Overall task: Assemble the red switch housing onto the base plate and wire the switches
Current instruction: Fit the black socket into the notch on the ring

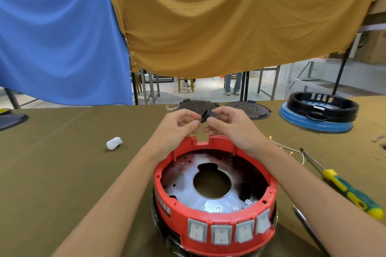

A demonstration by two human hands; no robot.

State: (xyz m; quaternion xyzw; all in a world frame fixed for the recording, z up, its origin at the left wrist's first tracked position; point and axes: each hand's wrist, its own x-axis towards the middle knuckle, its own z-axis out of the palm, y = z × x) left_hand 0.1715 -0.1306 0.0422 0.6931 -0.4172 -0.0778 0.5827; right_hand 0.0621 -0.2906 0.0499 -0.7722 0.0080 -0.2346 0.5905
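Both hands (pixel 205 124) pinch black socket (pixel 205 116) together.

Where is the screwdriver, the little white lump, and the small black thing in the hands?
screwdriver (pixel 346 191), head view, on its yellow and green handle.
white lump (pixel 114 143), head view, on its middle.
small black part (pixel 205 116), head view, on its dark body between the fingertips of both hands.

both hands (pixel 205 123) pinching small black part (pixel 205 115), perhaps socket

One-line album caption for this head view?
Both hands pinch a small black socket above the red switch housing.
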